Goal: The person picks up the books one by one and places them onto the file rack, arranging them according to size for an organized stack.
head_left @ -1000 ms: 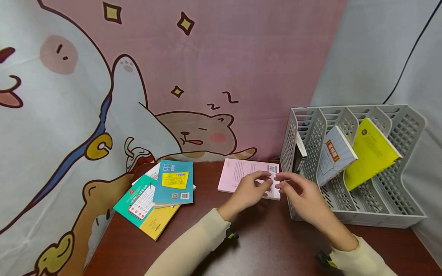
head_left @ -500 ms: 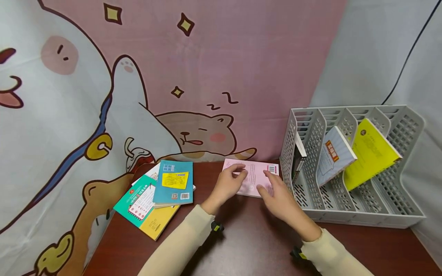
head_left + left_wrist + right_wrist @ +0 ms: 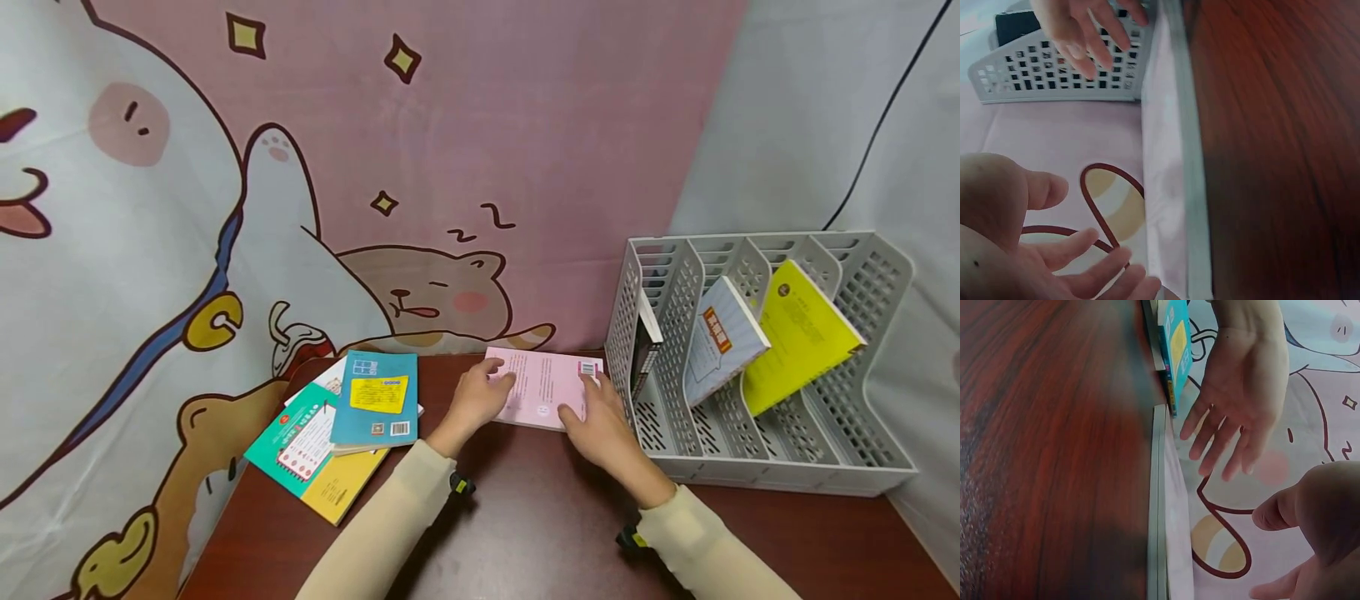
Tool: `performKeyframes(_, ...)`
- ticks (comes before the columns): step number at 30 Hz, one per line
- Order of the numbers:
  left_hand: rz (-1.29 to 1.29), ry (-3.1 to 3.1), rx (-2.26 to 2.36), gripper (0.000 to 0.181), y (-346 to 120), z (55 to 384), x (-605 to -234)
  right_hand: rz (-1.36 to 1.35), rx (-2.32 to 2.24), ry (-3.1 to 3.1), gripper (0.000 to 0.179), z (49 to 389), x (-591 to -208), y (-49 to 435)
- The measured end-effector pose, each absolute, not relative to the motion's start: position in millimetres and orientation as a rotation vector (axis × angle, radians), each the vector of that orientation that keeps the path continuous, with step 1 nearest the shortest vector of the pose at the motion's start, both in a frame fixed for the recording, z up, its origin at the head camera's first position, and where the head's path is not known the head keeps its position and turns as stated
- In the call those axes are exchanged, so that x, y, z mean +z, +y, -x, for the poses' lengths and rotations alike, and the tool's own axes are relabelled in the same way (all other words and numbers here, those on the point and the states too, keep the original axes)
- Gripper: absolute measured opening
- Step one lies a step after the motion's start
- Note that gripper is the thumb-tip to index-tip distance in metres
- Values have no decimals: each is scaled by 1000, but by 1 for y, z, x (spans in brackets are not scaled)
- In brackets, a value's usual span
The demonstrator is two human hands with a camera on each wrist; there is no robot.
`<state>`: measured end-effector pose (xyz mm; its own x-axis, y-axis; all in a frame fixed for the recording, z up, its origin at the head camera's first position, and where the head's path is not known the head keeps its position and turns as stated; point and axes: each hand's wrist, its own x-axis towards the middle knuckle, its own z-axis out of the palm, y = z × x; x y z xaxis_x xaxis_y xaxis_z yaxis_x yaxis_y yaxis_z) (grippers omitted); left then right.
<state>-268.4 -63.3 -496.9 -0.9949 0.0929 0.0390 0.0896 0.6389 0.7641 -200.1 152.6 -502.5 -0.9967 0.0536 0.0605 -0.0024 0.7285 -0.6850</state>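
Note:
A pink book (image 3: 528, 385) lies flat on the dark wooden table, its text and barcode facing up. Over its left end is my left hand (image 3: 476, 400), with fingers spread and thumb apart. My right hand (image 3: 600, 423) is at the book's right end, fingers extended too. In the left wrist view the book's page edge (image 3: 1192, 181) runs beside the fingers of the left hand (image 3: 1054, 256). The right wrist view shows the same edge (image 3: 1157, 512) near both hands. Whether any fingertip touches the cover is hard to tell.
A grey slotted file rack (image 3: 780, 471) stands at the right, holding a dark book (image 3: 645, 346), a pale blue book (image 3: 723, 342) and a yellow book (image 3: 806, 337). On the left, a teal book (image 3: 375, 429) overlaps a green-and-yellow book (image 3: 341, 487). A patterned cloth (image 3: 585, 167) hangs behind.
Both hands have moved left from beside the rack, spread apart, and come down over the two ends of the pink book. The other books stay where they were.

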Motion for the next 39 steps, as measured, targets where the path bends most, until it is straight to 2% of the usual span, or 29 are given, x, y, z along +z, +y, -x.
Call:
performKeyframes(4, -105, 2894, 1238, 54, -66, 281, -514, 103, 1123, -2901, 79, 203, -506, 154)
performKeyframes(9, -42, 2971, 1125, 61, -70, 312, -564, 167, 1114, -2940, 83, 206, -509, 152)
performKeyframes(12, -7, 2969, 1084, 65, -71, 318, -573, 199, 1120, -2948, 85, 207, -511, 151)
performKeyframes(20, 70, 2892, 1124, 60, -74, 315, -562, 196, 1137, -2953, 85, 210, -517, 150)
performKeyframes(27, 108, 2929, 1144, 63, -85, 328, -574, 165, 1173, -2891, 80, 207, -520, 149)
performKeyframes(34, 308, 2584, 1512, 59, -86, 287, -511, 149, 1192, -2855, 79, 204, -523, 149)
performKeyframes(39, 391, 2464, 1621, 54, -90, 282, -508, 146, 1211, -2872, 77, 203, -518, 150)
